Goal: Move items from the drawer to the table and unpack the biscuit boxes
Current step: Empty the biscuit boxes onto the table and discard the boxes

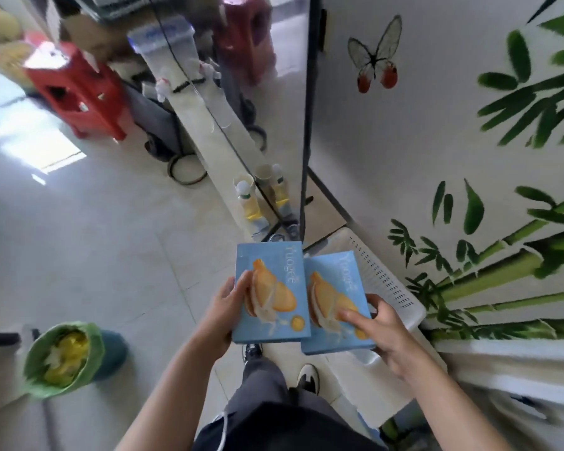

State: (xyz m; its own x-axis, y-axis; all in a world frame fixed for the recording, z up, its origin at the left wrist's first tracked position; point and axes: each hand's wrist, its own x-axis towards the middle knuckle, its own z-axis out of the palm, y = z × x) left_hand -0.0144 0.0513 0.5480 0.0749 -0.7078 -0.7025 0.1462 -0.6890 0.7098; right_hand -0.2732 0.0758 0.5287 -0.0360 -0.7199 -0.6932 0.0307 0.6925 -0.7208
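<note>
Person: dark trousers [274, 395] and one shoe [308, 379] fill the bottom of the view, both forearms reaching forward.
Left hand [223, 309]: grips the left box [271, 294] at its left edge, thumb laid over the printed front, other fingers hidden beneath.
Right hand [383, 330]: grips the right box [337, 301] at its lower right corner, fingers [352, 315] curled onto the front.
Boxes: two blue biscuit boxes with an orange biscuit picture, held flat side by side in the air, inner edges touching or slightly overlapping; the left one sits a little higher.
Drawer [385, 281]: white, perforated wall, pulled out from a cabinet [469, 157] painted with bamboo and a butterfly; the right box hangs over its left part.
Floor [95, 239]: pale tiles; a green-lined bin [64, 358] holding yellow scraps near the left edge, a red stool [75, 89] farther back.
Bottle [249, 203]: yellow liquid, standing against a mirror [267, 92].
</note>
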